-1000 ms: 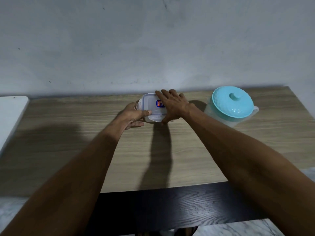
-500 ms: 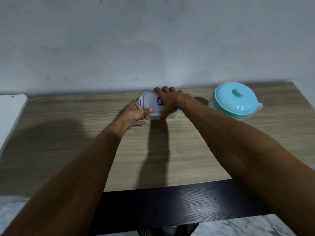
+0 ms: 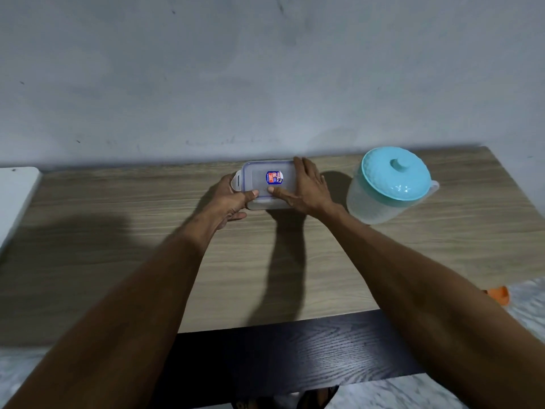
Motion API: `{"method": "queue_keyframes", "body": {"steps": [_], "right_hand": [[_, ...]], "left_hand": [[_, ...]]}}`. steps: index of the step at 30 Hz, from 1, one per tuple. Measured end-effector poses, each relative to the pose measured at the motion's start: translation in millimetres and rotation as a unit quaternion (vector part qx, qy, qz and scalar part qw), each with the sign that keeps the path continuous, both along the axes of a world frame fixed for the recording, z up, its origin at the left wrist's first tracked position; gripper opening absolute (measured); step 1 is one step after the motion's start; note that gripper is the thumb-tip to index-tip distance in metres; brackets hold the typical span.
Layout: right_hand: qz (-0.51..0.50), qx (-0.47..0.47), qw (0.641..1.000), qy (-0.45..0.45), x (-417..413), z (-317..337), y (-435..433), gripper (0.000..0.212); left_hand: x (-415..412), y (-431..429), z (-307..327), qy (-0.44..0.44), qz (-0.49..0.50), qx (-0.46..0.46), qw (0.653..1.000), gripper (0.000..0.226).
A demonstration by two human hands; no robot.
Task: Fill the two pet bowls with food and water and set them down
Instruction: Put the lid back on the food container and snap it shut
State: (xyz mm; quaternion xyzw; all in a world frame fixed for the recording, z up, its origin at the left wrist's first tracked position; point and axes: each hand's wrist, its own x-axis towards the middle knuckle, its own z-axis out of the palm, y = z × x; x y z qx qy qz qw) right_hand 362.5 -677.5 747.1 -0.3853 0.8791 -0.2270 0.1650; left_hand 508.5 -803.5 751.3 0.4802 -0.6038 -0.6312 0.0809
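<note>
Food container (image 3: 257, 179): clear, rectangular, lid on, flat on the table (image 3: 118, 231) between the two hands. Long axis ran left to right, parallel to the wall. The label (image 3: 274, 177) sat mid-lid, just beyond both thumb tips. The end flap (image 3: 236, 181) stuck out at the left end, against the left fingers.

Left hand (image 3: 228, 202): gripped the left end. Its thumb (image 3: 252, 194) lay on the lid's near edge and pointed right. The other fingers were curled below and beside the box.

Right hand (image 3: 309, 190): lay over the right end. The fingers were nearly straight and close together, with the tips at the far right corner. Its thumb (image 3: 277, 191) was spread wide and pressed the lid's near edge, pointing left. The two thumb tips were just apart.

Change from half a second before: the right hand had slid toward the right end, so the label and most of the lid were now uncovered. The left grip was unchanged, as was the box's heading.

Pitcher (image 3: 389, 184), teal lid: stood upright, to the right of the right hand and apart from it.
</note>
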Motion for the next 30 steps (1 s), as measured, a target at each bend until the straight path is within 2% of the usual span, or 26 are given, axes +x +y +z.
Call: {"method": "queue_keyframes", "body": {"steps": [6,8,11,19,23,30], "right_hand": [[-0.139,-0.122,0.97,-0.154,13.8,-22.4,11.6,0.084],[-0.155,-0.159,0.961,-0.166,18.0,-21.9,10.4,0.068],[-0.165,-0.177,0.955,-0.17,17.5,-22.1,9.9,0.059],[-0.185,-0.151,0.954,-0.179,13.1,-18.5,7.6,0.057],[-0.22,-0.146,0.94,-0.217,14.5,-23.3,4.2,0.061],[-0.23,-0.166,0.934,-0.219,18.3,-21.6,5.3,0.058]], "left_hand": [[0.9,7.3,1.3,0.006,0.008,-0.027,1.0,0.063],[1.1,10.2,2.3,0.007,0.012,-0.036,0.999,0.064],[-0.5,12.4,2.2,0.002,0.015,-0.048,0.999,0.067],[-0.6,15.4,-0.2,0.009,0.025,-0.06,0.998,0.069],[-0.8,20.4,-0.5,0.037,0.037,-0.059,0.997,0.063],[-5.8,24.4,-9.8,0.059,0.059,-0.06,0.995,0.044]]}}
